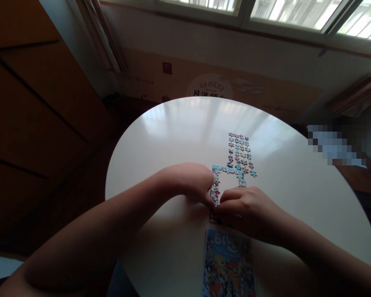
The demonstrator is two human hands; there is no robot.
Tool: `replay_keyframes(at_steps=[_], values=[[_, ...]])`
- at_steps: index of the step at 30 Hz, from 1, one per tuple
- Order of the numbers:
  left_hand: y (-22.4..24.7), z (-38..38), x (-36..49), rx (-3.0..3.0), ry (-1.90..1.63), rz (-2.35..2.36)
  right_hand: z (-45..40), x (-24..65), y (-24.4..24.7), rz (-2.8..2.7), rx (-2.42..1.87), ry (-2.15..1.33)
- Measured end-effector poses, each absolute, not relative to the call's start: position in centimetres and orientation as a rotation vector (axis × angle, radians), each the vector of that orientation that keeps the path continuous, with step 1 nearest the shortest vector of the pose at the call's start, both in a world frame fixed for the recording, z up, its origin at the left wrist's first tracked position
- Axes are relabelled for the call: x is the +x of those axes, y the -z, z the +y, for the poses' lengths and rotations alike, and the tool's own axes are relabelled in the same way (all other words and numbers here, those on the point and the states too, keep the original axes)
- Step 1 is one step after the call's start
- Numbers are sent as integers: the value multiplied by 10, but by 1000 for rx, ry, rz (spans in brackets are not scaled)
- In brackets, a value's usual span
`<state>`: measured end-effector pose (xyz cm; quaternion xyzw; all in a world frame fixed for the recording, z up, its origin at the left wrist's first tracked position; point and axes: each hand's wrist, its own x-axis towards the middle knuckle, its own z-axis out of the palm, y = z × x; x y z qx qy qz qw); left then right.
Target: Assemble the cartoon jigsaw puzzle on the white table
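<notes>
A partly joined jigsaw border point(226, 169) lies on the white table, with a top edge, a left side and part of a right side showing. My left hand point(200, 182) is closed at the left side of the border, its fingers bent and a fingertip touching the pieces there. From the right, my right hand point(245, 204) reaches across the lower part, fingers pinched together at the lower left pieces. Both hands hide some of the border, and exactly what sits between the fingertips is hidden. Beyond it, loose jigsaw pieces point(241, 150) stand in rows.
The white oval table point(160, 136) has a curved rim. Nearest me lies a colourful picture sheet or box lid point(228, 264) with cartoon figures. Behind the table a printed cardboard panel point(142, 78) stands under the window. A brown cabinet point(34, 90) is on the left.
</notes>
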<state>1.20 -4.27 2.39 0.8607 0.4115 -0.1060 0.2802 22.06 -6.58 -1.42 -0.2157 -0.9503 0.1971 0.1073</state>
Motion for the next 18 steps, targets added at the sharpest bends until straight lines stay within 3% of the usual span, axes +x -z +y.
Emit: replay_keyframes(at_steps=[18], values=[[-27, -45, 15, 2349, 313, 1145, -74, 224, 0, -3041, -605, -293]])
